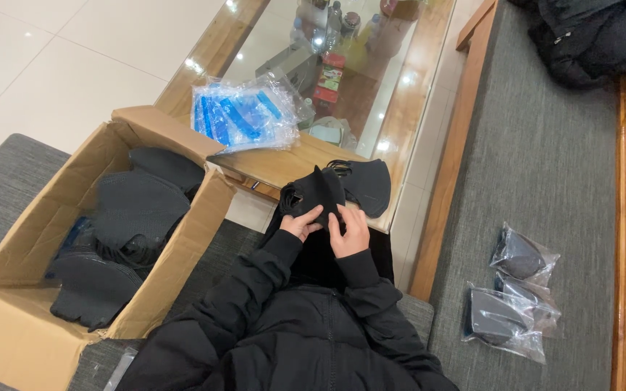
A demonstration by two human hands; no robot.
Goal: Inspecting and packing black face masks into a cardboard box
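A grey sofa fills the right side and runs under the person, whose black padded jacket takes up the bottom middle of the view. To the left an open cardboard box rests on the grey seat, its flaps spread; it holds loose black face masks piled in layers. Ahead stands a glass-topped wooden coffee table on the pale tiled floor. A clear plastic bag of blue-printed packets lies on the table's near left corner, and bottles and jars show through the glass farther back. A dark jacket is bunched at the top right of the sofa.

Three bagged black masks lie in clear sleeves on the sofa to the person's right, well apart from the hands.

At the table's near edge both hands hold a small stack of black masks. The stack's long axis runs roughly left to right along the table edge, with a folded peak pointing up and away from the person and ear loops showing at the top. The left hand pinches the stack's lower left edge between thumb and fingers. The right hand is closed on the lower middle edge, just beside the left, fingers curled onto the fabric.
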